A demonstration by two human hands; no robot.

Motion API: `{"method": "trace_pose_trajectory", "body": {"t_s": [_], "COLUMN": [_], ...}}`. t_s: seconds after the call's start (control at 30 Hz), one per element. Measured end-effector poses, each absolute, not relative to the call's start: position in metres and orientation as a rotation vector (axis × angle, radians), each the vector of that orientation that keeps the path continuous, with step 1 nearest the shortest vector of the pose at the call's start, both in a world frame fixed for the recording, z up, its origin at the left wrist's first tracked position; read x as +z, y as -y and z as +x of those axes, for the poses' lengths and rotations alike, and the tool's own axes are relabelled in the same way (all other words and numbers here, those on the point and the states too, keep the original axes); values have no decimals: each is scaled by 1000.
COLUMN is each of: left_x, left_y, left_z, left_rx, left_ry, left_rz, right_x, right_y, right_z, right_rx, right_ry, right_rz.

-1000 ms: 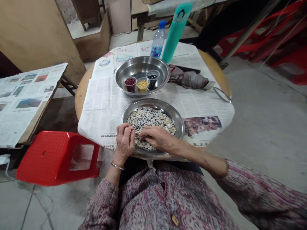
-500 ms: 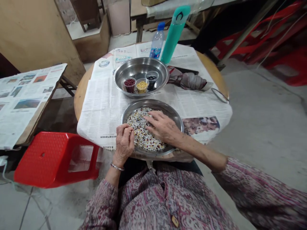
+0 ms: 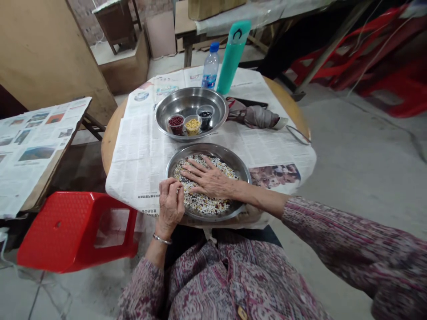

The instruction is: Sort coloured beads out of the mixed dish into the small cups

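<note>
Grains point(image 3: 210, 204) under right hand point(image 3: 213, 183), fingers point(image 3: 192, 177) spread, inside steel basin point(image 3: 231, 156)

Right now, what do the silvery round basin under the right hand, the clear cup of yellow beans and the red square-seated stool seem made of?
Silvery round basin: polished metal, perhaps stainless steel, with bright reflections.
Clear cup: probably smooth plastic, as yellow shows through; glass is possible.
Red stool: likely glossy moulded plastic, given its highlights.
</note>
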State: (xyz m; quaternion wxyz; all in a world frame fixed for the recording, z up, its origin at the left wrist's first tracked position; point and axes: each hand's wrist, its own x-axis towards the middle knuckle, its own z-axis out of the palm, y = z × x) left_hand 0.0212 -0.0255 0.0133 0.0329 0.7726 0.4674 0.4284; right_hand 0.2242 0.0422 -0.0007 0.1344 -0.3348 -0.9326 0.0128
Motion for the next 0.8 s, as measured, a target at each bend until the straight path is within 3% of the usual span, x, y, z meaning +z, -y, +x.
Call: {"method": "trace_pose_trajectory", "body": {"t_s": [0.2,0.5,0.8], "left_x": [15,15,13], "left_y": [26,27,28], "left_z": [21,21,20], "left_rx": [1310,1306,1261], "left_ry": [-1421,-1404,-1442], "left_rz": [2372,2359,2329], "right_x": [-6,1,-6], "right_y": [-30,-21,-37], "right_z": [246,202,233], "right_rx": [16,84,-40], "right_ry": [2653,2762,2607], "right_rz": [-1201,-863,-1270]}}
